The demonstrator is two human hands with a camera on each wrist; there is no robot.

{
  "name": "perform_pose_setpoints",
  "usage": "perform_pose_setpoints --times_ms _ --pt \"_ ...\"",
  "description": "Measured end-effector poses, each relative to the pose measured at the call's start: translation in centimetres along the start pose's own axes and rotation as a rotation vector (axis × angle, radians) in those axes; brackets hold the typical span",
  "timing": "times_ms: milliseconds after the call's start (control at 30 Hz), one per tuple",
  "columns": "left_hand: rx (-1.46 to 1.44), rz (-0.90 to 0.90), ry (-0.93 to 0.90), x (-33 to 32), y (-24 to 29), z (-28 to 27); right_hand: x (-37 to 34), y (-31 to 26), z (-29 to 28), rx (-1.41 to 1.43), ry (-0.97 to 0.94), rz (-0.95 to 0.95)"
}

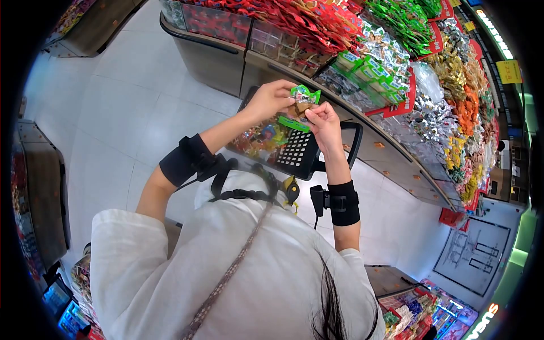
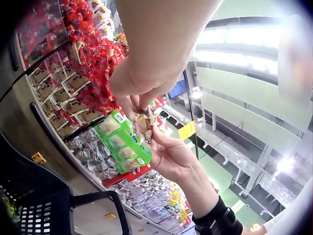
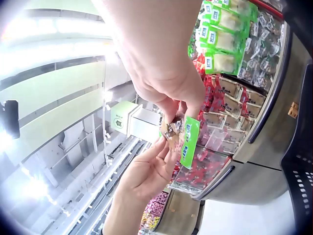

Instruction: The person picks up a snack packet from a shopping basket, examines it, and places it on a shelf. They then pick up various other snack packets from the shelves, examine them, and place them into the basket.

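Note:
Both hands meet over the black basket (image 1: pixel 310 164), pinching a small packet (image 1: pixel 305 95) with green ends and brown contents. From its left side the left hand (image 1: pixel 271 102) grips the packet with thumb and fingers; the right hand (image 1: pixel 326 127) pinches its other side. In the left wrist view, brown contents (image 2: pixel 144 122) show between the fingertips of the left hand (image 2: pixel 144 81) and right hand (image 2: pixel 176 159). The right wrist view shows the packet's green strip (image 3: pixel 190 142) beside the fingers of the right hand (image 3: pixel 168 78), with the left hand (image 3: pixel 146 174) below.
Colourful wrapped items (image 1: pixel 258 139) lie in the basket. A sloping display counter (image 1: pixel 277 71) of red, green and silver packets runs beyond the hands. Another counter (image 1: pixel 42 192) stands at the left, with pale tiled floor (image 1: pixel 107 136) between.

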State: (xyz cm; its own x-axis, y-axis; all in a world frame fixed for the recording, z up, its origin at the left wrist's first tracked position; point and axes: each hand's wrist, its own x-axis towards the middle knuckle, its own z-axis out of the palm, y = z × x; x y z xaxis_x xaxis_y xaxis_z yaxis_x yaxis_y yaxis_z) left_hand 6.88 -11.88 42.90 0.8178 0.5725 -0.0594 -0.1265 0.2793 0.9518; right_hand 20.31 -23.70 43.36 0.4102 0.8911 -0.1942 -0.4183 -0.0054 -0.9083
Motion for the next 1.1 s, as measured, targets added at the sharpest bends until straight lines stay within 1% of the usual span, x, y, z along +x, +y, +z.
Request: perform_pose_setpoints --times_ms 233,367,400,433,500,533,567,633,700,733,833,867,967,1100 --pt "-0.023 -0.055 -0.016 -0.1 0.2 -0.6 0.2 0.2 0.2 0.010 -0.008 0.021" --pt "0.060 -0.091 0.016 -0.5 -0.1 -1.5 0.0 0.4 1.1 0.022 0.013 0.061" --pt "0.039 -0.100 0.016 -0.5 -0.2 -1.7 0.0 1.0 0.9 0.049 0.009 0.047" --pt "0.018 -0.114 0.012 -0.7 -0.4 -1.9 -0.1 1.1 0.8 -0.051 0.011 0.062" --pt "0.007 -0.154 -0.006 -0.8 -1.1 -2.6 -0.3 2.0 1.1 0.012 0.033 0.054" --pt "0.004 -0.182 -0.012 -0.8 -1.5 -2.8 -0.4 2.4 1.0 0.038 0.070 0.104" --pt "-0.001 -0.214 -0.016 -1.0 -2.0 -2.9 -0.4 3.6 0.2 -0.010 0.077 0.101" --pt "-0.087 -0.310 -0.005 -1.4 -1.9 -2.6 -1.0 3.5 0.4 -0.051 0.109 0.185" --pt "-0.143 -0.389 0.012 -1.3 -2.9 -2.5 -1.8 3.4 0.8 0.095 0.154 0.200" --pt "-0.172 -0.386 -0.025 -1.3 -3.2 -2.5 -2.2 3.5 0.8 0.169 0.177 0.212" --pt "-0.243 -0.386 -0.073 -1.3 -3.8 -1.6 -3.2 3.6 -0.3 0.157 0.203 0.212" --pt "-0.237 -0.372 -0.080 -1.3 -4.1 -1.2 -3.6 3.5 -0.5 0.158 0.211 0.186" --pt "-0.250 -0.405 -0.146 -1.2 -4.2 0.0 -4.6 3.2 -1.5 0.105 0.265 0.190" --pt "-0.217 -0.397 -0.172 -1.4 -3.3 2.7 -6.2 2.3 -2.8 0.097 0.267 0.170"
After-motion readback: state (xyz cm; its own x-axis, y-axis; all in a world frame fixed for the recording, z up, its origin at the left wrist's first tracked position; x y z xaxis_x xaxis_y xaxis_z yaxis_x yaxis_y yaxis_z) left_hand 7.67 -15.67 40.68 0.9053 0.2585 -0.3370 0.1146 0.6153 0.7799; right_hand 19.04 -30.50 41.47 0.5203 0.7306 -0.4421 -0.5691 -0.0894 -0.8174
